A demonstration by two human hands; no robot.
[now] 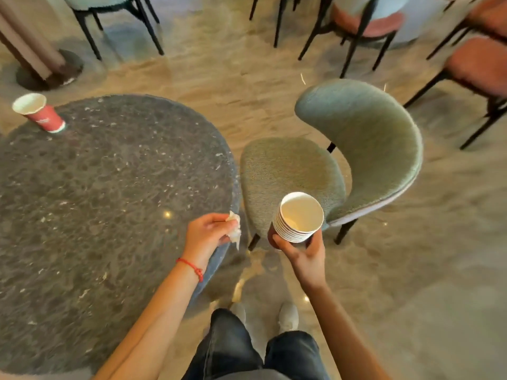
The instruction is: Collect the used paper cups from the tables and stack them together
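My right hand grips a stack of several nested paper cups from below, held over the floor in front of a green chair. The top cup's white inside faces me. My left hand is closed on a crumpled white tissue above the right edge of the round dark stone table. A single red paper cup with a white inside stands upright at the table's far left edge, well away from both hands.
A green upholstered chair stands just right of the table. Pink and pale blue chairs with black legs line the back. A post on a round base stands at the far left. My legs and shoes show below.
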